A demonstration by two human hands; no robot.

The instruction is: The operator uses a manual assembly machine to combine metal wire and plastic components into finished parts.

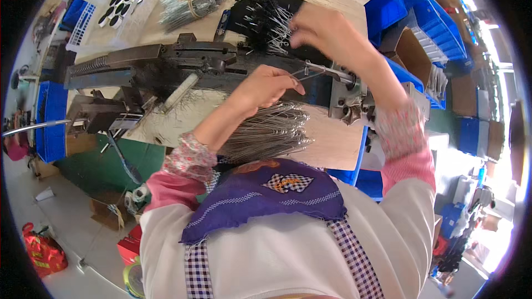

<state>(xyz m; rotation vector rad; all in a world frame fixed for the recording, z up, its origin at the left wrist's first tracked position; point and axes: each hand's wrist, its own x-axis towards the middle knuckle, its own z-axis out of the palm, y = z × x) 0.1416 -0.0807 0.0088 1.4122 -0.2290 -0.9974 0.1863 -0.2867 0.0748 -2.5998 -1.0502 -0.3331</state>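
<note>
My left hand is closed, its fingertips pinching a thin metal wire beside the spindle of a bench machine. My right hand is over a pile of small black wire-handled brushes on a black sheet. Its thumb and fingers look apart, slightly blurred, and I see nothing held between them. Just below my left hand, close to my body, lies a thick bundle of bent wires on the wooden bench.
A long dark metal rail crosses the bench. At the back are a tied wire bundle and a clear tray of black-and-white round pieces. Blue bins and an open cardboard box stand at the right.
</note>
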